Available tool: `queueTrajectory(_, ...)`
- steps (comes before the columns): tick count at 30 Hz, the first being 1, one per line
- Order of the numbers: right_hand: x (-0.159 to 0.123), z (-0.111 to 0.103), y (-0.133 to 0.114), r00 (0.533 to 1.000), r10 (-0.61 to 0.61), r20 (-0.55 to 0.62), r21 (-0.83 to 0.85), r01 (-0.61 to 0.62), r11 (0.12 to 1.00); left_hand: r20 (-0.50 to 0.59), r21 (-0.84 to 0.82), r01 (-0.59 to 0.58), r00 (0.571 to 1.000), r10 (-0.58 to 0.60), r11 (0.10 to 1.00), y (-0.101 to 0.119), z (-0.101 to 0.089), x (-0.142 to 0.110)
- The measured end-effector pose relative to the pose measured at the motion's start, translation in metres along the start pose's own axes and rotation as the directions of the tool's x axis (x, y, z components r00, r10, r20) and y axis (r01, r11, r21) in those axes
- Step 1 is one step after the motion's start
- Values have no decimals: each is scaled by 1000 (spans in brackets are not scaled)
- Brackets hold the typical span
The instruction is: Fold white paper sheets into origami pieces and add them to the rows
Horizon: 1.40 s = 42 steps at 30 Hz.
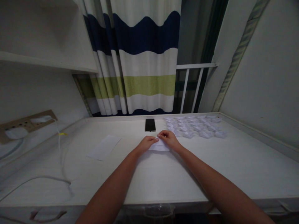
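One folded paper (159, 146) between both hands (146, 142) (171, 140)

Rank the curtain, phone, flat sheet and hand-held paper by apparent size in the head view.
1. Curtain
2. Flat sheet
3. Phone and hand-held paper: order unsure, since the paper is partly covered.

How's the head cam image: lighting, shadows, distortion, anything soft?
Head view: dim light, corners darker; soft shadow under the right forearm; wide-angle stretch toward the edges. Same head view: folded paper pieces look soft, low contrast against the white desk; the power strip looks smeared; the phone stands out dark, no strong glare; fine creases in the held paper hard to read.
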State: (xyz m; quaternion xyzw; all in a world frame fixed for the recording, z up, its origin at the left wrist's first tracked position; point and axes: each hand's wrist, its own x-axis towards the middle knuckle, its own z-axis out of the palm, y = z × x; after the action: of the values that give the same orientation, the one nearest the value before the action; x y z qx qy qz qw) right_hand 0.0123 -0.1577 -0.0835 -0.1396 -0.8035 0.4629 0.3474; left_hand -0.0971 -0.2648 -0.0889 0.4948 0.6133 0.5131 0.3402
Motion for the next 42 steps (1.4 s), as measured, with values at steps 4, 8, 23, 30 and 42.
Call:
queueTrajectory(4,0,1,1,1000,7,1,36,-7,999,8,-13,1,1000,-1,1000,-1,0,0)
queueTrajectory(8,0,2,2,998,58,15,82,-59,995,-16,-16,19,1000,-19,1000,0,0,-1)
queueTrajectory(23,0,1,-1,994,83,67,110,-90,990,-30,22,-5,1000,6,1000,-5,0,3)
queueTrajectory(30,1,0,1,996,61,61,50,-64,997,-69,59,11,998,-7,998,-3,0,2)
queueTrajectory(42,0,0,-2,997,67,41,72,-70,995,-75,-15,-53,996,52,998,2,1,0)
